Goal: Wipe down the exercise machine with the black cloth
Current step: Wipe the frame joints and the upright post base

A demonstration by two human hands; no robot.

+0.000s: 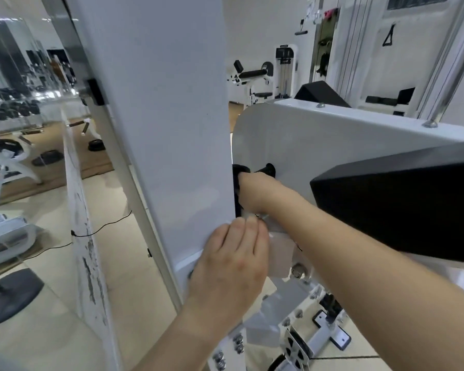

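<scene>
A black cloth (238, 174), bunched dark against white metal, is pushed into the narrow gap between an exercise machine's tall white upright (166, 116) and the rounded white plate (292, 140) at its 3 o'clock. The person's right hand (255, 194) clutches the cloth in curled fingers, whose tips are lost behind the upright's edge. At 6 o'clock from the cloth, the left hand (231, 266) lies on the upright's lower corner, fingers together and fairly straight, bracing and holding nothing. A black pad (399, 204) juts in at 4 o'clock from the cloth, above the forearm, and bolts (298, 271) and base brackets show below. Out at 9 o'clock, a wall mirror (24, 76) reflects weights, and a thin cable (105, 226) trails over the tiled floor. The wipe-down looks to be mid-course. The cloth is working an inner seam, but no streaks or sheen show which panels are finished, so the pad, the plate's face and the base frame may all remain.
</scene>
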